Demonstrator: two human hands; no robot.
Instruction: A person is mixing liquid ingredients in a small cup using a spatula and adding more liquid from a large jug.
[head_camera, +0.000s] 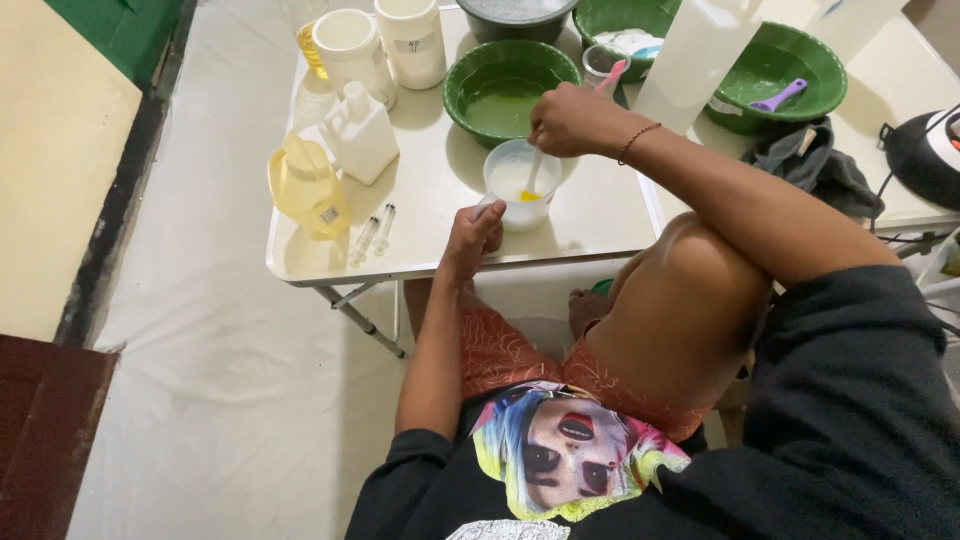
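A white plastic cup (506, 180) with pale liquid and a yellow spot stands near the front edge of the low folding table (430, 250). My left hand (474, 238) grips the cup's handle at its lower left side. My right hand (568, 120) is above the cup, closed on a white spoon-like stirrer (534, 172) whose tip dips into the liquid. A green bowl (500, 88) with greenish liquid sits just behind the cup.
Two small syringes (372, 232), a yellow jug (308, 188) and a white bottle (360, 130) lie left of the cup. White tubs (350, 42), more green bowls (775, 70), a purple spoon (778, 97), a tall translucent bottle (695, 55) and a dark cloth (810, 165) fill the back and right.
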